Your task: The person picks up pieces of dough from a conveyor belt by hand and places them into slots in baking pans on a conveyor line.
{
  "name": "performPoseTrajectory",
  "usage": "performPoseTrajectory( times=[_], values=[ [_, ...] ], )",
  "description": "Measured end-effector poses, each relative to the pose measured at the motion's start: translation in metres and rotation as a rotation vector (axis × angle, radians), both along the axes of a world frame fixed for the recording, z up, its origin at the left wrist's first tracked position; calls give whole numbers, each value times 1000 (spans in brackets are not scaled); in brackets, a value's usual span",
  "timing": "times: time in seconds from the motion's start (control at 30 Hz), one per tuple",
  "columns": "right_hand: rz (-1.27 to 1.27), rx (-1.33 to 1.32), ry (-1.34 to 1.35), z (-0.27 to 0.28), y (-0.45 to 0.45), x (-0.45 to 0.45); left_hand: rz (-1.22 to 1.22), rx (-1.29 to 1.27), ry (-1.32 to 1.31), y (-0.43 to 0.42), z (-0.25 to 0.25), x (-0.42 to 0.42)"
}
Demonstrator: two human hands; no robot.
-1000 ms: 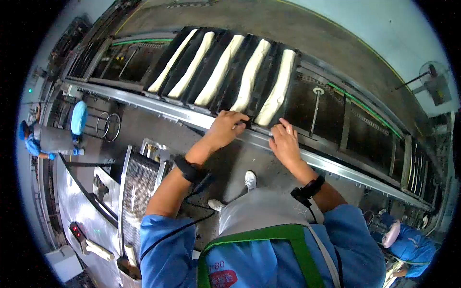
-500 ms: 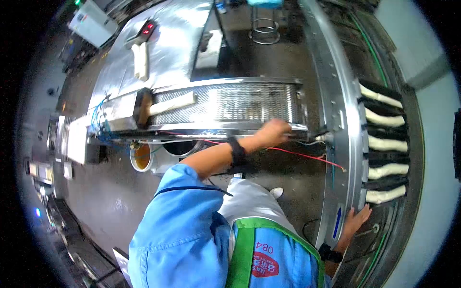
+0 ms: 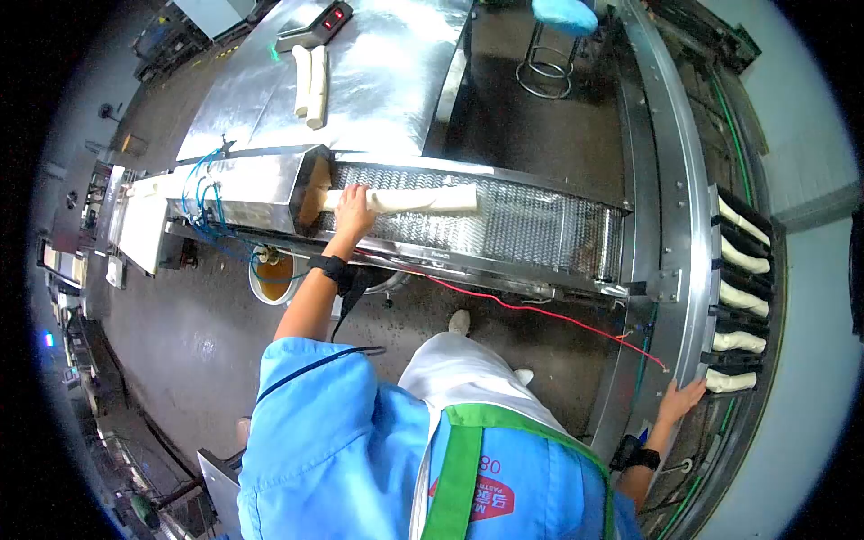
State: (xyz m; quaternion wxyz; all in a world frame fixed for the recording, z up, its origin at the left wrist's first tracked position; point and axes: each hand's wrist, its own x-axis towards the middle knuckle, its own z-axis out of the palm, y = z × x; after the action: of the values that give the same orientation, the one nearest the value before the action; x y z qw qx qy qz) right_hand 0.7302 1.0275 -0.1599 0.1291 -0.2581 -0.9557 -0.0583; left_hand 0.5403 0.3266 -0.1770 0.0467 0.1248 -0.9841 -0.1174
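A long white dough roll [image 3: 427, 199] lies on the mesh conveyor belt [image 3: 558, 229], coming out of the metal machine housing [image 3: 247, 193]. My left hand [image 3: 354, 213] is wrapped over this roll close to the outlet. Over at the right, my right hand [image 3: 681, 400] reaches across the steel rail with its fingers stretched out. Its fingertips are by the end of the nearest dough piece [image 3: 731, 382]; whether they touch it I cannot tell. Several similar dough pieces [image 3: 744, 299] rest in black holders in a row beyond the rail.
Two dough rolls [image 3: 310, 85] lie on the steel table [image 3: 387, 72] near a scale with a red display [image 3: 315, 25]. A blue stool [image 3: 564, 16] stands behind the belt. Below the belt are a bucket of yellowish liquid [image 3: 274, 277] and a red cable [image 3: 540, 310].
My left hand has gone from the belt's right end to the roll at the outlet. More of that roll is out on the belt. My right hand stays by the rail; the view has shifted.
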Motion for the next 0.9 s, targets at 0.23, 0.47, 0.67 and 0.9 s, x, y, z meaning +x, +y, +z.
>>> performPoseTrajectory(
  times=[0.23,0.47,0.67,0.9],
  values=[
    [107,-200,58,14,-61,-30,-124,-173,-185,-30,-1,-5],
    [28,-357,15,23,-86,-28,-256,-241,-222,-16,12,-15],
    [175,-241,106,52,-118,-40,-452,-104,-434,-6,14,-35],
    [-25,-280,78,40,-120,-13,-385,722,-528,34,59,-45]
  ],
)
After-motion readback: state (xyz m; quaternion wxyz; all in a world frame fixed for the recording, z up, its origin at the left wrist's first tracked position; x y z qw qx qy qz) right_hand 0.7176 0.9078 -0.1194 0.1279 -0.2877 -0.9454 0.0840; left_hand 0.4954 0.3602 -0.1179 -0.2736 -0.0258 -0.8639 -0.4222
